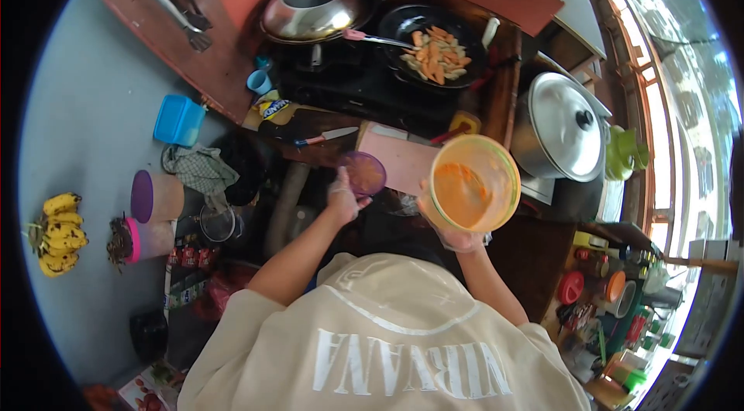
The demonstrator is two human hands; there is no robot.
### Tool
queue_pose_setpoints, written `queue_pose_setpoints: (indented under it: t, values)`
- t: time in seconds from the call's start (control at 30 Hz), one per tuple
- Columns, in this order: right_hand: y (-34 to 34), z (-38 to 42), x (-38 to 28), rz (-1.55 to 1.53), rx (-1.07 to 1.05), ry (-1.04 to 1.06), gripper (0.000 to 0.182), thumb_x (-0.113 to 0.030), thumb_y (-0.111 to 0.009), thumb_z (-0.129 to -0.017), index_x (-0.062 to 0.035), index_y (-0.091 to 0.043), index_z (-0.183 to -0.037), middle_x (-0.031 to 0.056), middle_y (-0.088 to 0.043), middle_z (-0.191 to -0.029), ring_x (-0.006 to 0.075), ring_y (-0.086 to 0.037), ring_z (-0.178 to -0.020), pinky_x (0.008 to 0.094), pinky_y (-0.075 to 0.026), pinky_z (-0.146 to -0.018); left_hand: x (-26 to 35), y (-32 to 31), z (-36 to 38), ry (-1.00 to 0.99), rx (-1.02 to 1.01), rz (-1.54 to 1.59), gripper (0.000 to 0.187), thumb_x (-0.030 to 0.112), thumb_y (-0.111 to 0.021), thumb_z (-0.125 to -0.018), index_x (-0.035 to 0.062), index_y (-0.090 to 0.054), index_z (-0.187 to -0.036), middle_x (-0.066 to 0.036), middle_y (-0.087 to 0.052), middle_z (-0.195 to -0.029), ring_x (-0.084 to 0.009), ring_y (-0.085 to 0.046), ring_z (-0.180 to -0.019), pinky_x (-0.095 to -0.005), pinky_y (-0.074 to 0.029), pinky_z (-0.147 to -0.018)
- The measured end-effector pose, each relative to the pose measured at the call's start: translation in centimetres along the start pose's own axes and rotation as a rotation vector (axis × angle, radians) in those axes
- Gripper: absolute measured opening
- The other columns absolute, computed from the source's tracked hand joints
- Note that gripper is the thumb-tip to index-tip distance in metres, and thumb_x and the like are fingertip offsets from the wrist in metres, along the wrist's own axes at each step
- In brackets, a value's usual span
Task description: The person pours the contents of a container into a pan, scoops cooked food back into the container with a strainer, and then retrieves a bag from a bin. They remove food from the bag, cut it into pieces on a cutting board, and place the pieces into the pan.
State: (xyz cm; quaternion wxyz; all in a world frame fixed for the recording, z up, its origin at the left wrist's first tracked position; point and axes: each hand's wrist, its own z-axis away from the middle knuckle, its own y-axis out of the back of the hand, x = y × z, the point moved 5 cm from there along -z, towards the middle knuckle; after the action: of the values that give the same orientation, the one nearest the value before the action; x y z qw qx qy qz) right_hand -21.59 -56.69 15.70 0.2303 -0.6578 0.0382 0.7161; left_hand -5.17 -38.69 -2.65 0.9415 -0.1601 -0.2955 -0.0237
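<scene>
My left hand (343, 198), in a clear plastic glove, is closed on the edge of a small purple bowl (364, 174); a little brownish stuff shows in it. My right hand (457, 236), also gloved, grips a larger round plastic container (505, 173) with a yellow-green rim from below. Orange sauce or batter coats its inside, which is tilted toward me. Between and beyond the two vessels lies a pink cutting board (399, 161). A knife (332, 136) with a blue and red handle rests left of the board.
Behind the board, a black wok (397, 23) holds orange and pale pieces and pink-handled tongs (380, 39). Beside it sits a lidded pan (310, 12). A large lidded pot (564, 128) stands right. Bananas (62, 234) and a blue container (179, 121) are left.
</scene>
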Motion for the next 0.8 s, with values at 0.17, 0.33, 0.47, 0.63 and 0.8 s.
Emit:
queue_pose_setpoints:
  t: [0.17,0.33,0.47,0.63,0.8]
  values:
    - [1.6,0.2,5.2,-0.36,0.068,-0.059,0.052,-0.047,-0.052,-0.095,-0.0184,-0.049,-0.138,0.0039,-0.05,-0.143,0.0271,-0.043,-0.134,0.049,-0.032,-0.113,-2.1,-3.7,-5.1,0.077,-0.051,-0.084,0.076,0.072,-0.042,-0.092,0.0134,-0.043,-0.141,-0.013,-0.053,-0.132,-0.0373,-0.06,-0.106,-0.057,-0.052,-0.08]
    - [1.0,0.0,5.9,-1.236,0.115,-0.129,0.061,-0.054,-0.046,-0.094,-0.0184,-0.046,-0.143,0.0084,-0.043,-0.15,0.0349,-0.037,-0.14,0.0574,-0.029,-0.114,-0.7,-0.6,-8.4,-0.637,0.188,-1.001,0.071,0.067,-0.038,-0.096,0.0077,-0.059,-0.129,-0.015,-0.066,-0.115,-0.0335,-0.065,-0.101,-0.0482,-0.054,-0.081]
    - [1.1,-2.5,11.5,-1.184,0.145,-0.236,0.065,-0.055,-0.043,-0.094,-0.016,-0.041,-0.147,0.012,-0.039,-0.152,0.0371,-0.035,-0.14,0.0602,-0.028,-0.114,1.6,-4.9,2.4,-0.352,-0.269,-0.311,0.054,0.053,-0.036,-0.102,0.0081,-0.061,-0.118,-0.01,-0.069,-0.107,-0.0193,-0.067,-0.089,-0.0364,-0.053,-0.074]
    - [2.1,-6.6,19.1,-0.933,0.248,-0.636,0.063,-0.057,-0.044,-0.095,-0.0145,-0.045,-0.142,0.0104,-0.044,-0.149,0.0306,-0.041,-0.137,0.0564,-0.032,-0.112,4.0,-5.8,0.6,-0.882,-0.233,-0.586,0.054,0.051,-0.035,-0.103,0.008,-0.059,-0.125,-0.01,-0.068,-0.102,-0.0145,-0.065,-0.085,-0.0319,-0.051,-0.071]
    - [4.0,-9.3,22.7,-0.52,0.306,-0.754,0.06,-0.05,-0.044,-0.096,-0.0123,-0.042,-0.143,0.0096,-0.049,-0.143,0.0312,-0.047,-0.131,0.0589,-0.039,-0.106,7.3,-6.1,2.6,-0.768,-0.296,-0.969,0.052,0.045,-0.033,-0.104,0.0068,-0.058,-0.127,-0.02,-0.064,-0.118,-0.0369,-0.061,-0.107,-0.0433,-0.047,-0.092]
